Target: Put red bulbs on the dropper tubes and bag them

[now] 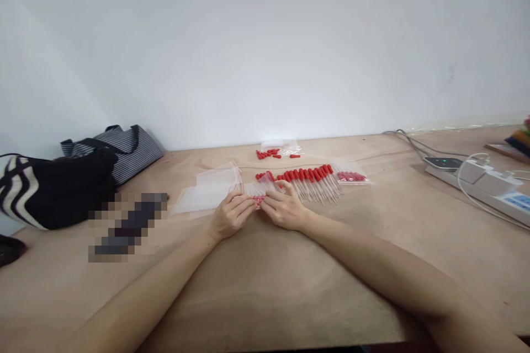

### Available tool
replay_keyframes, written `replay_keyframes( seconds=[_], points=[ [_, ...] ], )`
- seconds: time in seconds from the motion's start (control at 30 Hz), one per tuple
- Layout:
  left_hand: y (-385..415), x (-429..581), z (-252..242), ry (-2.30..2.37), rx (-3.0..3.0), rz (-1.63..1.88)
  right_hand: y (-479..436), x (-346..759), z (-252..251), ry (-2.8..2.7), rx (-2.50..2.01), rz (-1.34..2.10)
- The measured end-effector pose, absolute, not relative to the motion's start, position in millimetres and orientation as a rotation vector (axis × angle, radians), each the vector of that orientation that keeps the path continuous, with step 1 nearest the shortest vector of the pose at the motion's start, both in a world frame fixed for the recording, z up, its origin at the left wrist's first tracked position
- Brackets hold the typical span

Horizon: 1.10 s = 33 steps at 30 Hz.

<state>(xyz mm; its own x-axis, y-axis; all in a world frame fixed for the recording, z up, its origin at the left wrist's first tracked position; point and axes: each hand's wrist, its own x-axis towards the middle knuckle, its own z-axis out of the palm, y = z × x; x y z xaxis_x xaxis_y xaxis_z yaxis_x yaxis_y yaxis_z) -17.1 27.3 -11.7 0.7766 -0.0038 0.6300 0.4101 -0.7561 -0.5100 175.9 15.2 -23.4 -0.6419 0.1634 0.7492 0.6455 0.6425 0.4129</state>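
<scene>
Between my two hands is a clear zip bag (259, 201) with red-bulbed droppers inside. My left hand (235, 214) pinches its left end, fingers closed. My right hand (285, 207) grips the other end, its fingers bent over the near edge. Just beyond the hands lies a row of glass droppers (317, 183) with red rubber bulbs, tips toward me. To their right rests a filled bag of droppers (351, 174). Left of my hands, flat clear zip bags (207, 190) overlap in a pile.
Loose red bulbs (269, 153) and a bag with glass tubes (290, 148) lie near the wall. A black bag (62, 187) and a striped bag (136, 149) stand at left, near a blurred dark object (132, 226). At right are a power strip (488, 187) and cables.
</scene>
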Motion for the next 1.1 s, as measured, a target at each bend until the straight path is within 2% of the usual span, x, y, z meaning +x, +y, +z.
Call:
replay_keyframes(
  seconds=[0.23,0.57,0.87,1.1],
  points=[
    [26,-25,-7,-0.288,-2.3,-0.804,16,197,-23,-2.15,-0.657,-0.935],
    [21,-23,-5,-0.512,-2.205,-0.777,17,201,-28,-2.157,-0.702,-0.9],
    [25,-32,-6,-0.428,-2.343,-0.818,19,201,-29,-2.066,-0.756,-0.777],
    [27,-27,-6,-0.347,-2.297,-0.785,20,188,-28,-2.109,-0.701,-0.807]
  ],
)
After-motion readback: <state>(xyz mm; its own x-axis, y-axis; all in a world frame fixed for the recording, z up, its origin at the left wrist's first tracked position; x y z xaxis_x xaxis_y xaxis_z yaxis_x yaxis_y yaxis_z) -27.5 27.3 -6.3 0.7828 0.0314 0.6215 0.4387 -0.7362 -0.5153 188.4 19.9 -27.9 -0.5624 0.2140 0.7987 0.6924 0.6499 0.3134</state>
